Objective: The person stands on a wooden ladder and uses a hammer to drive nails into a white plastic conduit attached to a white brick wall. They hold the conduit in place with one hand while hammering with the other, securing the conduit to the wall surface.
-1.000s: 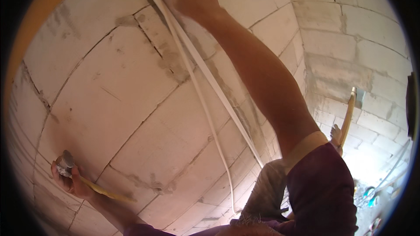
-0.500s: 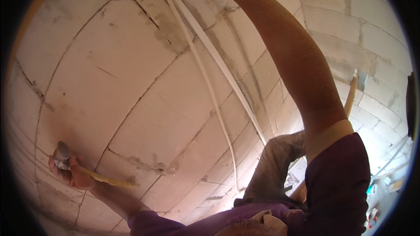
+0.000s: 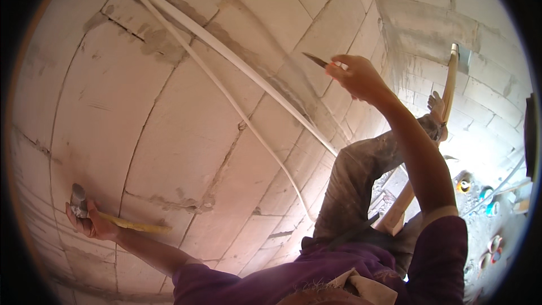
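Observation:
My left hand (image 3: 90,223) is low on the left, closed around a hammer (image 3: 127,223) with a yellow wooden handle and a grey metal head, held close to the pale block wall (image 3: 169,135). My right hand (image 3: 358,79) is raised in the upper middle and grips a thin pointed metal chisel (image 3: 316,60). Its tip points left toward the wall, just right of two white pipes (image 3: 243,62) that run diagonally down the blocks. Purple sleeves cover my upper arms.
My bent leg in dusty trousers (image 3: 361,181) and bare foot (image 3: 436,104) rest on a wooden ladder (image 3: 449,85) at the right. Far below on the rubble floor lie small coloured rolls (image 3: 464,185). Grey mortar smears mark the wall joints.
My right hand has come down from the top of the pipes to the upper middle, and the chisel now shows in it. My left hand with the hammer has stayed put.

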Available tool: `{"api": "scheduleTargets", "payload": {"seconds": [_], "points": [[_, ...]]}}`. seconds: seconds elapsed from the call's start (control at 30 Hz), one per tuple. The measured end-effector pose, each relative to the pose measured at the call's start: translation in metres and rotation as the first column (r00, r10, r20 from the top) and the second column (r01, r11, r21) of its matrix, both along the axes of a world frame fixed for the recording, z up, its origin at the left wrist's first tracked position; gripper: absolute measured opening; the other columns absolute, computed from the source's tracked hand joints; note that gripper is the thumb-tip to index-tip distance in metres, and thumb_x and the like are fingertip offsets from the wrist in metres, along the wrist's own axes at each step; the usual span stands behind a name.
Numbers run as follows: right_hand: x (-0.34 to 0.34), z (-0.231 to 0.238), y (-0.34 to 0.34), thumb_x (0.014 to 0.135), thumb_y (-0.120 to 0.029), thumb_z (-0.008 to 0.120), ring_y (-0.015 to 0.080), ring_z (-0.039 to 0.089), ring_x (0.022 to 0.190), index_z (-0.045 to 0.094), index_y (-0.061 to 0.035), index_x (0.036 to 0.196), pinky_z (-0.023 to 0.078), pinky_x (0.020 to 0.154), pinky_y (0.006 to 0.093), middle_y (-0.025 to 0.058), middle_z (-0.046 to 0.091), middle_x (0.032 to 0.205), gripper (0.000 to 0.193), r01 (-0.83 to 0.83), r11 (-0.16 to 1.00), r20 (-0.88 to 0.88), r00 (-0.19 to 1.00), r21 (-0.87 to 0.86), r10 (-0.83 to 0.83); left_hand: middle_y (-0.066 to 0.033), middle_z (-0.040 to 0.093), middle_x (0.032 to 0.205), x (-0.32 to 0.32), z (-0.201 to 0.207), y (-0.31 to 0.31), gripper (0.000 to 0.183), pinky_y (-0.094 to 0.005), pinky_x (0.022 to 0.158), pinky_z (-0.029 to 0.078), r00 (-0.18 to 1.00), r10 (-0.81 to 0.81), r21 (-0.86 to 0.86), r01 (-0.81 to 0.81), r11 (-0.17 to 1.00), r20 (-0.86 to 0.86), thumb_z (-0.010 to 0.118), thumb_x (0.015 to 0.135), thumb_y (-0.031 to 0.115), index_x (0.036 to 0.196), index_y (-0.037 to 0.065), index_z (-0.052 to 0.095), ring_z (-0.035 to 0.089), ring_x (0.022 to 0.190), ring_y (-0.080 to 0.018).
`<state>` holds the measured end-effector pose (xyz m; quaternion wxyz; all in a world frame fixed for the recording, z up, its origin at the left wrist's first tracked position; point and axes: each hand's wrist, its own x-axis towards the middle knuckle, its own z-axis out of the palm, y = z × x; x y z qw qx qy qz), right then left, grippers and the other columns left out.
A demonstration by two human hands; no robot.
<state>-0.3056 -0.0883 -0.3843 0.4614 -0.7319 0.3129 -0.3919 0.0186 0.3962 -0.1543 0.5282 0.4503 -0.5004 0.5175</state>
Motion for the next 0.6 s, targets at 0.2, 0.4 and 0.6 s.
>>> {"api": "scheduleTargets", "payload": {"seconds": [0.2, 0.4, 0.6], "points": [[-0.069, -0.082, 0.039, 0.086, -0.018, 0.073, 0.0093, 0.048, 0.040, 0.067, 0.0066, 0.114, 0.037, 0.037, 0.0258, 0.0049, 0.059, 0.065, 0.038, -0.047, 0.904, 0.094, 0.996, 0.425, 0.008, -0.0132, 0.062, 0.121, 0.000, 0.008, 0.005, 0.047, -0.0302, 0.083, 0.051, 0.995, 0.085, 0.071, -0.081, 0.994, -0.052, 0.062, 0.089, -0.009, 0.134, 0.001, 0.058, 0.059, 0.098, -0.0218], [-0.106, -0.146, 0.074, 0.080, -0.011, 0.070, 0.0103, 0.053, 0.044, 0.067, 0.0055, 0.104, 0.039, 0.038, 0.0262, 0.0047, 0.060, 0.068, 0.029, -0.001, 0.743, 0.133, 0.984, 0.669, -0.119, -0.0130, 0.061, 0.125, 0.002, 0.011, 0.002, 0.046, -0.0320, 0.092, 0.050, 0.987, 0.141, 0.078, -0.135, 0.988, -0.078, 0.062, 0.089, -0.008, 0.134, 0.001, 0.059, 0.059, 0.108, -0.0233], [-0.126, -0.198, 0.097, 0.081, -0.010, 0.068, 0.0087, 0.051, 0.044, 0.063, 0.0029, 0.107, 0.039, 0.038, 0.0251, 0.0022, 0.057, 0.069, 0.030, -0.063, 0.631, 0.337, 0.884, 0.773, -0.325, -0.0115, 0.062, 0.120, -0.022, 0.008, -0.026, 0.045, -0.0303, 0.085, 0.050, 0.973, 0.230, 0.074, -0.230, 0.970, 0.006, 0.064, 0.089, -0.008, 0.133, 0.000, 0.059, 0.060, 0.100, -0.0211]]}}
